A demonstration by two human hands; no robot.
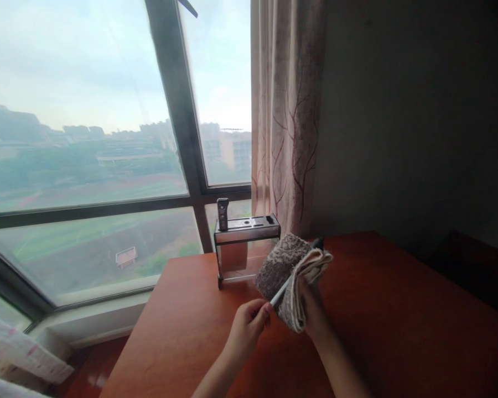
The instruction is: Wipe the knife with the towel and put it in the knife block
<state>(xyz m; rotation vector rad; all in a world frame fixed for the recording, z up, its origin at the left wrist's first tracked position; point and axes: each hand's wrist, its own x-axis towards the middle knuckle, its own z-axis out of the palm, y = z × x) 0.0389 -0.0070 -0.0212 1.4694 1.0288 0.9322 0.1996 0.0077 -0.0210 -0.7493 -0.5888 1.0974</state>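
My left hand [249, 323] pinches the near end of a thin white rod-like tool [281, 293], maybe a knife or pen, whose dark far tip [317, 242] pokes out past a cloth. My right hand [311, 309] grips a folded grey-and-beige cloth [292, 273] wrapped around the middle of that tool, so its fingers are mostly hidden. Both hands hover above a reddish-brown wooden table [398, 320]. Just behind the cloth stands a clear holder with a metal slotted top [247, 246], with one dark handle [223, 213] sticking up from its left end.
A large window [87, 166] with a dark frame runs along the left, its sill below the table's far edge. A patterned curtain [288, 110] hangs behind the holder. A dark wall [419, 121] fills the right. Pale fabric [12, 354] lies at the bottom left.
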